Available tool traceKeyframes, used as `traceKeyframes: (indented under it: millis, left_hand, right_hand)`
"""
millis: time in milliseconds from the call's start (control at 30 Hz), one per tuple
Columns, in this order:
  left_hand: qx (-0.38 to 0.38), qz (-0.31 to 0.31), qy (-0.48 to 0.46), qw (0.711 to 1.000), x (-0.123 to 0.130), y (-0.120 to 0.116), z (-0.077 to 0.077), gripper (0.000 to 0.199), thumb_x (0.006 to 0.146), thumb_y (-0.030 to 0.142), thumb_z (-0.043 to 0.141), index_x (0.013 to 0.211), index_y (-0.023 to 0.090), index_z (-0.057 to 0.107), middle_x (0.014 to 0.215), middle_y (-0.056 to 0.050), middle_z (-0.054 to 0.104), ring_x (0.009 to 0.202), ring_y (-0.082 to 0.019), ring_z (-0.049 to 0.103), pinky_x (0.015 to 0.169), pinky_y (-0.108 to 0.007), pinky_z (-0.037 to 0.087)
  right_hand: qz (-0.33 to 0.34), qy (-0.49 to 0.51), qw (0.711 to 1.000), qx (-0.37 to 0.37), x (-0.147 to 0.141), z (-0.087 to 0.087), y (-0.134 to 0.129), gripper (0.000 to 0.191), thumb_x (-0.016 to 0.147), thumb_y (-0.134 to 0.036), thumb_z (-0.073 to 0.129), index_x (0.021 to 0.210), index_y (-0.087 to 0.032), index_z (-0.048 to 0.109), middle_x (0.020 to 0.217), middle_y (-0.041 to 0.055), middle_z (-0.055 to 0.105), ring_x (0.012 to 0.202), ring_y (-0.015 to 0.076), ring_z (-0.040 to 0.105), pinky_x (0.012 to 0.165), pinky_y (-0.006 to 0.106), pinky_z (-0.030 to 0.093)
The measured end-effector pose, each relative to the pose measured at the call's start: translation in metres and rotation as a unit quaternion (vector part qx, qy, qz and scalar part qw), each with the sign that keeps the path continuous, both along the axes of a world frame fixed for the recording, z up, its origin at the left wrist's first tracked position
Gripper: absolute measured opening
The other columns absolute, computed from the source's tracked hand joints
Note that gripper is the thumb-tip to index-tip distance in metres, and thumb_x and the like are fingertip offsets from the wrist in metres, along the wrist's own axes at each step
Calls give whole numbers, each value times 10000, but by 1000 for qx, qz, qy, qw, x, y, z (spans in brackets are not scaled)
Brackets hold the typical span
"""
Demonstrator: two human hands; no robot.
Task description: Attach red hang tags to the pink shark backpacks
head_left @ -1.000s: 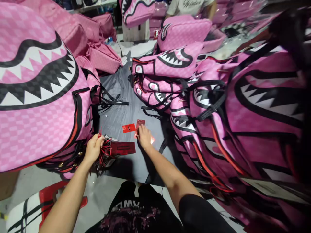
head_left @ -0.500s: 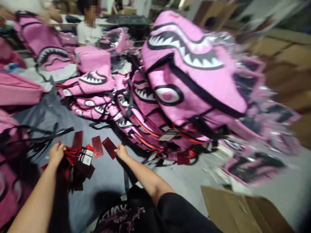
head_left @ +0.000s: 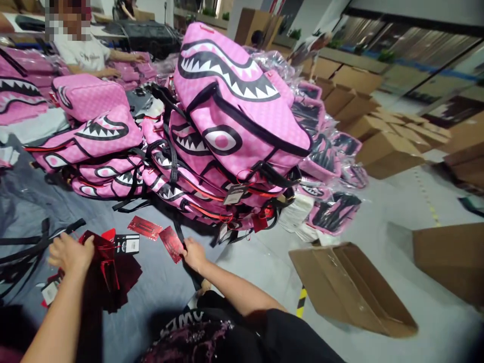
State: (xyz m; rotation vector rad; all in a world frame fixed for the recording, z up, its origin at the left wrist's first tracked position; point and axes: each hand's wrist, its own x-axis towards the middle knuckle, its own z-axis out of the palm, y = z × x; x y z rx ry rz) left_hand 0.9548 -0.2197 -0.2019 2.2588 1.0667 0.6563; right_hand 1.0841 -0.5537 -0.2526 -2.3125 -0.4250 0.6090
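Note:
My right hand [head_left: 194, 256] pinches a shiny red hang tag [head_left: 172, 244] by its lower right edge, just above the grey cloth. Beside it a second red tag [head_left: 144, 228] lies on the cloth. My left hand [head_left: 72, 253] is open, its fingers spread and its thumb apart, against a bunch of dark red hang tags [head_left: 121, 277] with red cords. A black-and-white label [head_left: 127, 244] sticks out of this bunch. More tags [head_left: 50, 292] show under my left wrist, partly hidden by the forearm.
Pink shark-face backpacks [head_left: 223, 138] are piled ahead, with black straps [head_left: 41, 247] at the left. Bagged pink items [head_left: 333, 212] stand behind the pile. An open cardboard box [head_left: 351, 287] is at the right, more cartons [head_left: 381, 146] beyond. A co-worker [head_left: 85, 53] is across the table.
The view has swung to the right. My left hand has loosened from a closed grip at the tags' cords to spread fingers. My right hand still pinches its tag, which now catches the light.

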Motion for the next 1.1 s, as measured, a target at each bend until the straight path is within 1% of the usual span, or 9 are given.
traceKeyframes:
  millis: [100,267,333,467,567,667,833,1000,1100]
  left_hand:
    - [78,19,-17,997,25,-49,22,406,838,452,575,1127,168,553,1120,-152,622,1171,-409,528,957,-570,419]
    - [89,-292,-248,920,111,-191,96,208,938,307,524,1044,202,667,1040,-76,702,1007,-203,622,937,-352,460]
    - [104,-357,-295,880,146,-242,119,170,937,257,542,1030,213,679,1014,-62,711,984,-187,619,912,-345,448]
    - [113,-355,-312,874,190,-304,143,178,896,229,621,1067,208,664,1053,-57,710,1036,-214,584,947,-388,384]
    - [100,-340,-340,871,201,-317,151,165,863,250,681,1023,210,670,976,-30,720,979,-200,602,1010,-413,338]
    - [83,-323,-347,877,201,-312,161,94,884,287,670,952,227,698,867,-1,721,893,-175,618,1046,-427,320]
    - [81,-300,-343,886,201,-289,182,150,919,322,624,849,226,716,862,-14,723,928,-182,609,1000,-421,360]
    - [100,-295,-350,884,205,-279,195,125,911,328,636,872,234,708,907,-12,724,986,-187,591,1020,-419,354]
    - [102,-292,-356,882,207,-280,196,127,902,345,652,954,237,693,870,6,717,931,-170,603,1099,-443,294]
  right_hand:
    - [-30,-82,994,65,26,58,-38,151,887,-244,553,1002,-214,648,989,59,698,910,193,653,862,316,486]
    - [-208,-314,878,297,86,173,-98,341,910,-408,571,1177,-200,612,996,58,685,846,172,639,813,323,511]
    - [-186,-299,880,319,102,200,-101,336,875,-425,614,1114,-190,645,947,51,692,806,165,636,776,308,515]
    - [-126,-205,909,340,115,230,-95,291,816,-466,671,801,-176,656,718,4,636,631,120,557,598,238,464]
    - [-76,-94,926,357,116,252,-102,408,817,-559,654,701,-171,609,575,-27,550,466,81,420,450,209,347]
    - [-37,-185,935,299,116,275,-116,428,898,-544,570,704,-169,640,630,6,599,516,102,496,491,226,398]
    - [74,-524,834,155,130,299,-118,216,945,-273,550,1094,-221,697,1042,70,648,823,157,604,703,284,491]
    - [184,-633,751,32,152,301,-100,202,958,-263,542,860,-242,717,1194,49,643,1087,231,541,890,399,417]
    - [190,-632,750,45,155,302,-96,186,957,-297,554,865,-244,707,1145,34,676,1106,234,531,916,424,360]
